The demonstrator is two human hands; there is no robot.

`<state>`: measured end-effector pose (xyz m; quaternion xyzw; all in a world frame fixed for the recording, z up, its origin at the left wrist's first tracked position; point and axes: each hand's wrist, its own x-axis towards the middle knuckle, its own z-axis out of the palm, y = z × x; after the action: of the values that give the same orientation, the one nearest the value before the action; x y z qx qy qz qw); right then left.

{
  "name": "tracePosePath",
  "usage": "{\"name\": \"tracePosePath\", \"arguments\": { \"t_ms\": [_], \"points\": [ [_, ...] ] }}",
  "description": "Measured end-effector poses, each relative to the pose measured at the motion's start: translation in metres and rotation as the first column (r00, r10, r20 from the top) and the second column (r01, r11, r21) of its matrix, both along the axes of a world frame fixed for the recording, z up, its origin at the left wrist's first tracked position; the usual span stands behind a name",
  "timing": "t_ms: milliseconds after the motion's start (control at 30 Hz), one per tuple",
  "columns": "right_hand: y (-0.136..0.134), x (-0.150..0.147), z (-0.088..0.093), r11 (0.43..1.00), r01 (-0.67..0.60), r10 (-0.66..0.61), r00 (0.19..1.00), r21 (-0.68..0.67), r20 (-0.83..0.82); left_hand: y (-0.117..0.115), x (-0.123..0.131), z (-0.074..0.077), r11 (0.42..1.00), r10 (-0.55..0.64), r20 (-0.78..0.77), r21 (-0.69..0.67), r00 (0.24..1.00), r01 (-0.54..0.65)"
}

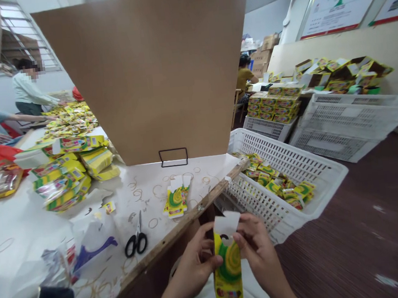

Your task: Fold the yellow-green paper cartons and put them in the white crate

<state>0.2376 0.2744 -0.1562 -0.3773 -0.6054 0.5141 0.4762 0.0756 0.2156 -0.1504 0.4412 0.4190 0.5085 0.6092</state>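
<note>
Yellow-and-green printed cardboard forms the slim box [228, 276] (its white top flaps [224, 224] stand open) held between the left hand [200, 258] and right hand [260, 247], both closed on its sides, near the wooden edge of the white-topped table [141, 176]. On the table lie black-handled metal scissors [137, 243] and a small pile of yellow-and-green cartons [176, 199]; right of the table sits a white perforated plastic basket [283, 156] holding similarly coloured packets [277, 183].

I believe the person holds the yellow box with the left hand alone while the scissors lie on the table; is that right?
Not quite: in the head view, both the left hand and right hand hold the yellow box; the rest stands.
</note>
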Motion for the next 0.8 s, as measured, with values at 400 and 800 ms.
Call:
{"name": "tracePosePath", "arguments": {
  "t_ms": [400,800],
  "points": [
    [0.008,0.012,0.0,0.971,-0.205,0.227,0.952,-0.122,0.204,-0.002,0.002,-0.006,0.975,0.21,-0.308,0.131,0.928,-0.177],
    [0.001,-0.002,0.003,0.993,-0.112,0.083,0.859,0.027,0.506,-0.006,0.006,-0.006,0.985,0.163,-0.283,0.096,0.945,-0.141]
  ]
}}
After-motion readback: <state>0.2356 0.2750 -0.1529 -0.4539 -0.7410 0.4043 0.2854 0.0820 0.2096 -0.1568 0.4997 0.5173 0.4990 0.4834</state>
